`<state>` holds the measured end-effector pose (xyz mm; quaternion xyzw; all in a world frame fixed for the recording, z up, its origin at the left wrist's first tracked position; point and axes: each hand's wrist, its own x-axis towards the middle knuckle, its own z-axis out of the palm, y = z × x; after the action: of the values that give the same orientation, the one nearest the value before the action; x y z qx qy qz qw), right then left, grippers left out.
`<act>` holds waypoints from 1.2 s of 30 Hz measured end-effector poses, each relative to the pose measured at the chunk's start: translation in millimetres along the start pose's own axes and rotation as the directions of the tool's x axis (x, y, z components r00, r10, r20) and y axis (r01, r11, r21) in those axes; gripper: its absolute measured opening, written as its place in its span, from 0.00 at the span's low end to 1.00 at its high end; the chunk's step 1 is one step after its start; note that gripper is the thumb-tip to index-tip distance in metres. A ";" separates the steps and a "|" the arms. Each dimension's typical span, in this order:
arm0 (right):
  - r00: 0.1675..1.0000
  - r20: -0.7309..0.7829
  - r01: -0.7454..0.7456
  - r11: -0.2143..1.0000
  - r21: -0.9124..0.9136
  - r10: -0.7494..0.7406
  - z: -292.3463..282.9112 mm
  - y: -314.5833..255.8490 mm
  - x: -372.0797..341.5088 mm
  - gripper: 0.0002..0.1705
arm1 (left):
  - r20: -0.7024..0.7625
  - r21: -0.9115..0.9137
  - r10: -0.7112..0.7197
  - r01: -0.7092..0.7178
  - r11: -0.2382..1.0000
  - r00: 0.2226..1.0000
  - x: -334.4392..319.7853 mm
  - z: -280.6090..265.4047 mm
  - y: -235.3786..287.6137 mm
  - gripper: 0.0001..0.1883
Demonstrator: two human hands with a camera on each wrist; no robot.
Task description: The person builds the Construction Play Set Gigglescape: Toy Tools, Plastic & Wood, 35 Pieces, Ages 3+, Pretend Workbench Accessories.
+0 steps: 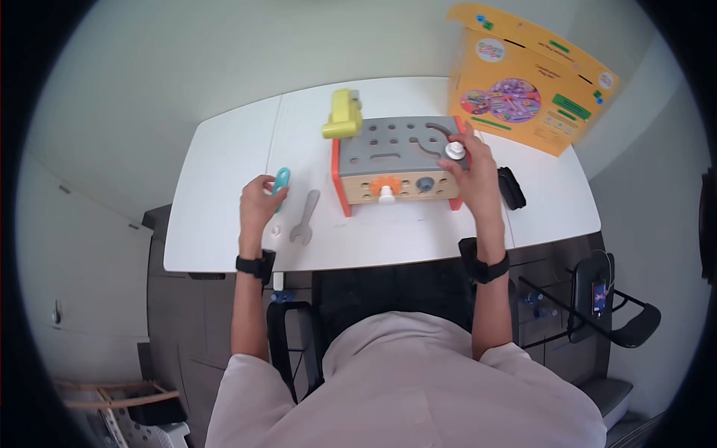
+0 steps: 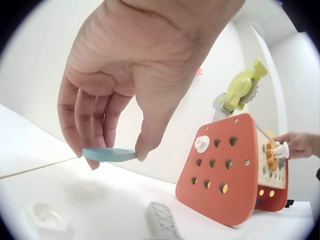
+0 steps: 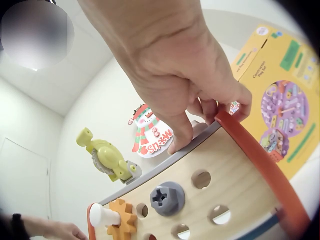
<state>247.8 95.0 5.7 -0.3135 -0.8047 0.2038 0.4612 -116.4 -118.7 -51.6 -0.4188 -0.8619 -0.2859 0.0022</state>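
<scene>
My left hand (image 1: 261, 201) pinches a flat teal strip (image 2: 112, 154) with rounded ends between thumb and fingers, held over the table's left side. Close to it are a grey toy wrench (image 1: 305, 218) and a small white nut (image 1: 276, 231). The right hand (image 1: 476, 173) is at the right end of a toy workbench (image 1: 388, 160), thumb and fingers curled round a white bolt (image 1: 455, 151) on its grey top. On the bench's front, an orange gear (image 3: 121, 220) carries a white peg (image 3: 104, 215), beside a grey hex bolt head (image 3: 168, 198).
A yellow-green toy saw (image 1: 343, 113) stands at the bench's left end. One white bolt (image 2: 202, 144) sits in the red side panel (image 2: 220, 175). Behind on the right is a yellow box (image 1: 515, 82). A black case (image 1: 511, 188) lies right of the bench.
</scene>
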 end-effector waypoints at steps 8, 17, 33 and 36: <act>0.992 0.062 -0.104 0.994 -0.038 0.107 -2.0 -2.7 0.4 0.27 | -0.033 -0.019 0.079 -0.080 0.997 0.996 -13.3 2.6 -6.6 0.23; 0.984 0.077 -0.159 0.986 -0.048 0.162 -1.5 -4.7 0.0 0.28 | 0.208 -0.617 -0.073 0.189 0.764 0.975 -15.7 -19.1 24.2 0.23; 0.996 -0.011 -0.084 0.996 0.041 0.084 5.1 1.9 -1.7 0.28 | 0.331 -0.843 0.175 0.208 0.495 0.927 -25.0 -37.4 141.6 0.37; 0.998 -0.011 -0.057 0.998 0.011 0.057 4.3 -0.5 -0.9 0.28 | 0.255 -0.813 0.151 0.127 0.569 0.955 -24.8 -31.1 152.5 0.35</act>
<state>244.3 93.9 3.3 -0.3348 -0.7918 0.2196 0.4613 2.7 -77.9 43.2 -0.4154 -0.6170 -0.5869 -0.3199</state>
